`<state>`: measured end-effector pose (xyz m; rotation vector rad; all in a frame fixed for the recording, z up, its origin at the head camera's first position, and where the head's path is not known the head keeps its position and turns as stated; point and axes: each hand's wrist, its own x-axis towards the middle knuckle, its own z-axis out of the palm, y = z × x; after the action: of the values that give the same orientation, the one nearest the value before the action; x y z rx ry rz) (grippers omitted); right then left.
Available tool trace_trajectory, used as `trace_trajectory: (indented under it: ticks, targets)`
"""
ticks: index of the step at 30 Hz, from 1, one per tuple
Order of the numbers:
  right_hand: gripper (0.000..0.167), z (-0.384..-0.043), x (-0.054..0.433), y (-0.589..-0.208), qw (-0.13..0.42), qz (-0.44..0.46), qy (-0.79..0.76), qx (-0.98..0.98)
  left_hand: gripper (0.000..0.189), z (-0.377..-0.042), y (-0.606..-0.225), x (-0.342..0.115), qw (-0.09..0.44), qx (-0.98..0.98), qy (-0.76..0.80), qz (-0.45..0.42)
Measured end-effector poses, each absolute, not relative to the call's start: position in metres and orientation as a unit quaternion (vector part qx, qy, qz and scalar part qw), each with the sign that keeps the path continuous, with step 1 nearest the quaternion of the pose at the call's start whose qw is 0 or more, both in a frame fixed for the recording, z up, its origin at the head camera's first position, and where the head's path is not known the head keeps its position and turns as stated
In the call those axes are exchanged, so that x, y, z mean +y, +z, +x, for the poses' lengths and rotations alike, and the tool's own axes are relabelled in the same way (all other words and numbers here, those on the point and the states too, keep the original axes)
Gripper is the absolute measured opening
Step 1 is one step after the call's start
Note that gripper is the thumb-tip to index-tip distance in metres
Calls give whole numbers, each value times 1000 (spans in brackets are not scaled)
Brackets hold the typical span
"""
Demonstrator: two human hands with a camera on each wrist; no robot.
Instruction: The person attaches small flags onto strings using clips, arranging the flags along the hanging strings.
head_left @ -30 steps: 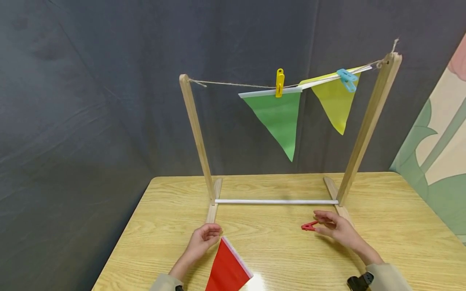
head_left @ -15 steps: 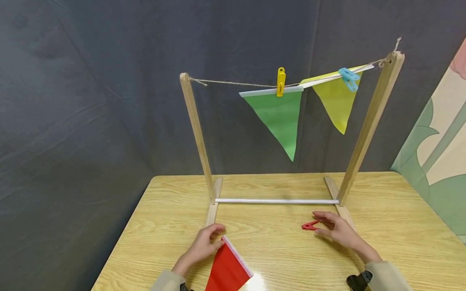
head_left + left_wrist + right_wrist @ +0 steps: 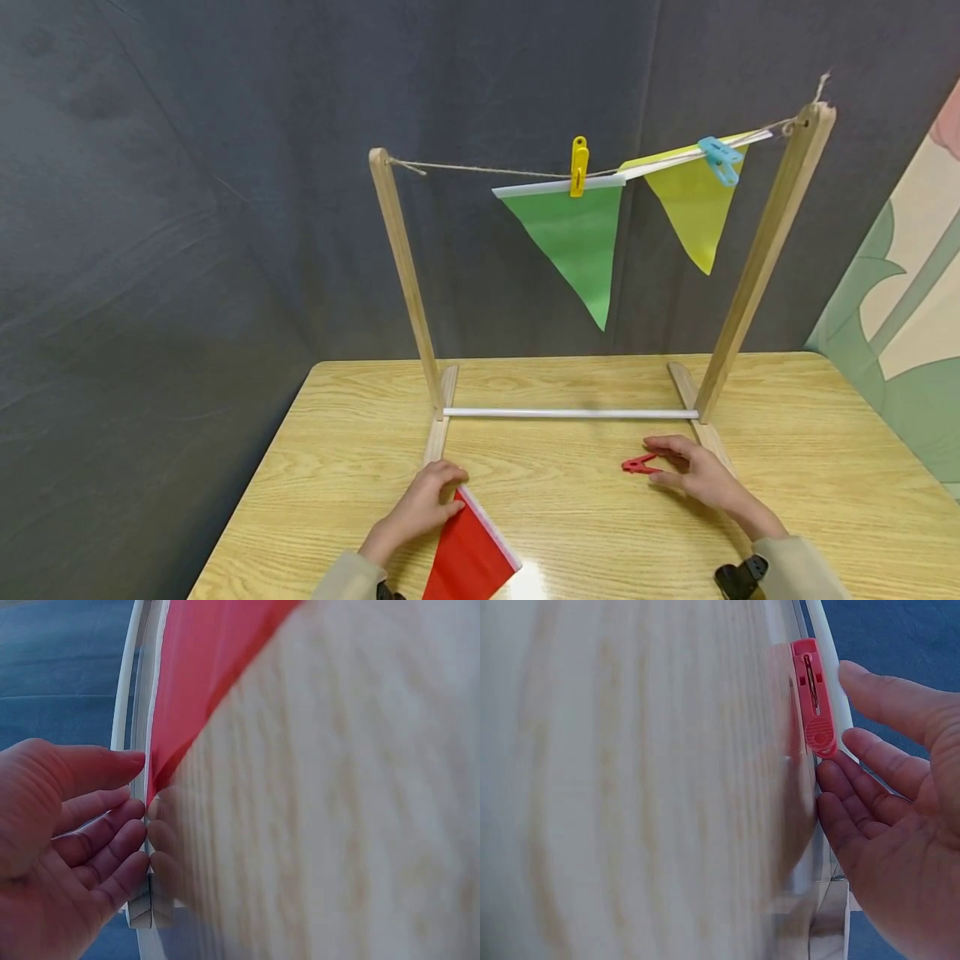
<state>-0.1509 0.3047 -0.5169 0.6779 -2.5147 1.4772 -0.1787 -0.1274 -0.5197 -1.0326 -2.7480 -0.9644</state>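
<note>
A red triangular flag (image 3: 471,552) with a white top edge lies on the table. Over its upper corner is my left hand (image 3: 422,510), thumb overlapping the red cloth. In the left wrist view, the left hand's thumb (image 3: 112,766) and fingers are spread apart, fingertips resting at the tabletop. A red clothespin (image 3: 638,465) lies to the right. My right hand (image 3: 701,477) is around its handle end, with thumb and fingers on either side. The right wrist view shows the clothespin (image 3: 813,697) just beyond the fingertips, the thumb held off it.
Behind the hands stands a wooden frame (image 3: 405,275) with a white crossbar (image 3: 570,413). Its string (image 3: 480,171) carries a green flag (image 3: 573,242) under a yellow clothespin (image 3: 579,167) and a yellow flag (image 3: 693,208) under a blue clothespin (image 3: 721,160).
My left hand has moved slightly right, so its thumb now overlaps the red flag's corner. The right hand stays almost still beside the red clothespin.
</note>
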Motion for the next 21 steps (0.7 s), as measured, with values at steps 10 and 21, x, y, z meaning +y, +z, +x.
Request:
trace_trajectory:
  ticks: [10, 21]
  targets:
    - [45, -153, 307, -522, 92, 232, 443, -861, 24, -180, -519, -124, 22, -894, -312, -322]
    - [43, -152, 305, -521, 100, 225, 427, -870, 17, -182, -517, -122, 8, -899, -308, -312]
